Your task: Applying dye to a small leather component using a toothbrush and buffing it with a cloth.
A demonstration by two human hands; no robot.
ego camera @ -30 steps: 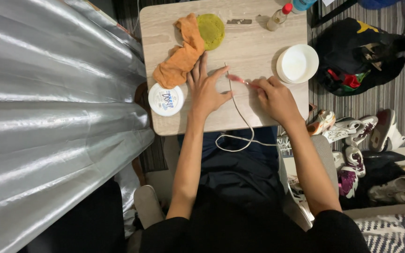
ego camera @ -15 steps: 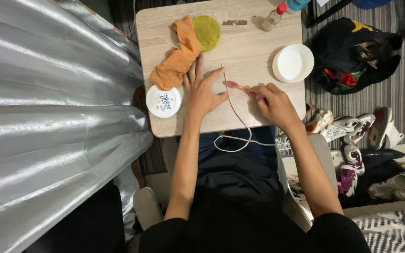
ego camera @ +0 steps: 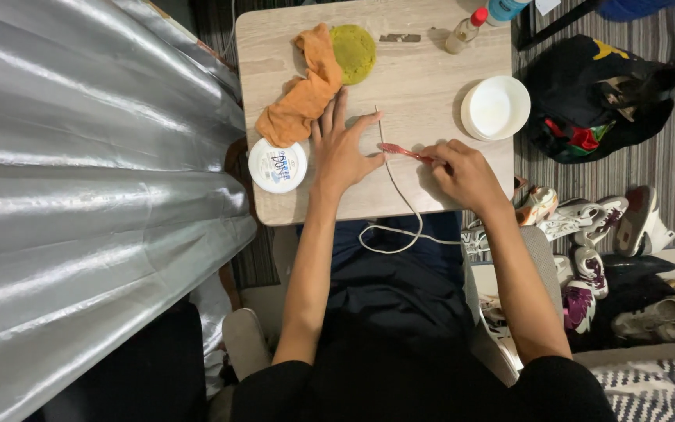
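My left hand (ego camera: 344, 147) lies flat on the small wooden table (ego camera: 423, 78), fingers spread, its thumb beside a thin white cable (ego camera: 394, 180) that runs across the table and loops over my lap. My right hand (ego camera: 462, 172) grips a red toothbrush (ego camera: 401, 151) by its handle, the brush head touching the cable near my left thumb.
An orange cloth (ego camera: 304, 94) and a green round sponge (ego camera: 353, 51) lie at the table's far left. A white lidded tub (ego camera: 277, 165) sits by my left wrist, a white bowl (ego camera: 495, 108) at right, a small bottle (ego camera: 465, 31) at the back. Shoes (ego camera: 587, 234) and a black bag (ego camera: 595, 94) lie on the floor at right; a silver sheet (ego camera: 80, 195) hangs at left.
The brush head has shifted slightly along the cable toward my left thumb; my left hand stays flat on the table.
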